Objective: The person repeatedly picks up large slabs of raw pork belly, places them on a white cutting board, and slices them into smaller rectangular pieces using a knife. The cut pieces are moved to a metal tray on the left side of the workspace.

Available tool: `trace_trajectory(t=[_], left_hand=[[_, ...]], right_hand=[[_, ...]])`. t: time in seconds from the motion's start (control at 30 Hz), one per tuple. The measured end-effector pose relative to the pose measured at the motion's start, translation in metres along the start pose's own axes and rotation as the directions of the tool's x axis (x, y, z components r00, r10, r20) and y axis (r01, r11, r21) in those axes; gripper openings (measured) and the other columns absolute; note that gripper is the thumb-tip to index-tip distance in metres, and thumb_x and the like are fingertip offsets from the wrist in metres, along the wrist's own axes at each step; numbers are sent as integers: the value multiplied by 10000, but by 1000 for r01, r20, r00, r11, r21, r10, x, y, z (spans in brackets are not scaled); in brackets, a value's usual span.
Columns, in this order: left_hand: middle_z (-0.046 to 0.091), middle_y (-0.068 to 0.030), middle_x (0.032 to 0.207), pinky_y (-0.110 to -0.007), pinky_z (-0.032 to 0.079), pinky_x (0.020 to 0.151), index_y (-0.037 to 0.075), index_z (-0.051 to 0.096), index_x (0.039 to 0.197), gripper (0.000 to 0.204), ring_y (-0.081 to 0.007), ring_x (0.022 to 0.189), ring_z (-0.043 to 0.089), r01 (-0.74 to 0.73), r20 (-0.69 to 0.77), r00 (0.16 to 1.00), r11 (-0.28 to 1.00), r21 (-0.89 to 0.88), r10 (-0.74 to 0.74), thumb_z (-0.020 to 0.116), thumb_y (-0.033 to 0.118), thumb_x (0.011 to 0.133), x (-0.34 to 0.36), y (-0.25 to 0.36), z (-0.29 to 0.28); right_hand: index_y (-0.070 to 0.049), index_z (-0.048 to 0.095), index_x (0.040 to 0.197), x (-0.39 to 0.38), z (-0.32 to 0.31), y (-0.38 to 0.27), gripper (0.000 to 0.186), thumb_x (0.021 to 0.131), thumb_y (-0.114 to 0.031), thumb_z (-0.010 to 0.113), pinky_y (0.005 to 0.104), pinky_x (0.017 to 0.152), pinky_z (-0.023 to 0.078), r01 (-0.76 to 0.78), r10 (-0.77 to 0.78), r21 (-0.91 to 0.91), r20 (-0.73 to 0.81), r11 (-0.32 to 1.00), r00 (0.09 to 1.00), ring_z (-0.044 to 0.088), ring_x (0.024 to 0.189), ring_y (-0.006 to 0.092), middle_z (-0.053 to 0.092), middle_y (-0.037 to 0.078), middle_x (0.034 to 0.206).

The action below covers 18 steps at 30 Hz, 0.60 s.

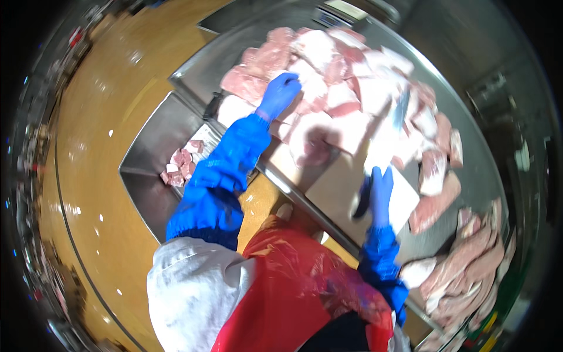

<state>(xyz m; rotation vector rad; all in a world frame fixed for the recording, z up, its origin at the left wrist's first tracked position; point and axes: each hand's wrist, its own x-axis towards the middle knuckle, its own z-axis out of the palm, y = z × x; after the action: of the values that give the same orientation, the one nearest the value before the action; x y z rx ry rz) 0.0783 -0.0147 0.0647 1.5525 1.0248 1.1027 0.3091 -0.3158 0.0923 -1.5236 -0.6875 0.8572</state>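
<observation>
My left hand (281,92), in a blue glove, has its fingers curled on a pale piece of meat (303,78) in the upper pile. My right hand (378,190), also gloved in blue, is closed on what looks like a knife, its blurred blade (400,108) angled up over the meat. Beneath that hand is a cream cutting board (328,190). Several pink and white cuts (311,138) cover much of the board and the steel table (193,76).
A steel bin (146,152) holding small meat chunks (176,167) hangs at the left, above a yellow floor (99,223). Long strips of meat (463,264) lie at the lower right. A scale (334,16) stands beyond the pile. A red apron (275,293) covers my front.
</observation>
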Motion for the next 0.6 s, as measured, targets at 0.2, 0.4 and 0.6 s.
trace_trajectory(t=[0.2, 0.4, 0.6], left_hand=[[649, -248, 1067, -514, 509, 862, 62, 616, 1153, 505, -447, 1021, 626, 564, -524, 825, 256, 785, -212, 668, 391, 772, -50, -92, -271], [694, -221, 1057, -454, 515, 863, 23, 619, 1166, 494, -371, 1001, 673, 435, -418, 883, 701, 565, -211, 711, 258, 740, -68, -88, -293], [666, -40, 779, -298, 488, 670, 16, 658, 949, 229, -110, 707, 583, -336, -440, 586, 698, 632, 680, 757, 177, 820, -48, 128, -214]], right_hand=[[-66, 491, 975, -118, -15, 68, 73, 983, -131, 523, 244, 365, 303, -278, 282, -71, 47, 958, 958, 398, 398, 72, 450, -11, 542], [-82, 488, 1025, -90, 5, 35, 129, 996, -197, 539, 261, 359, 370, -288, 288, -93, -11, 953, 958, 421, 407, 96, 451, -2, 579], [-61, 502, 1051, -79, -19, 18, 156, 996, -203, 534, 278, 364, 400, -172, 167, -104, -55, 980, 984, 465, 393, 133, 491, 31, 591]])
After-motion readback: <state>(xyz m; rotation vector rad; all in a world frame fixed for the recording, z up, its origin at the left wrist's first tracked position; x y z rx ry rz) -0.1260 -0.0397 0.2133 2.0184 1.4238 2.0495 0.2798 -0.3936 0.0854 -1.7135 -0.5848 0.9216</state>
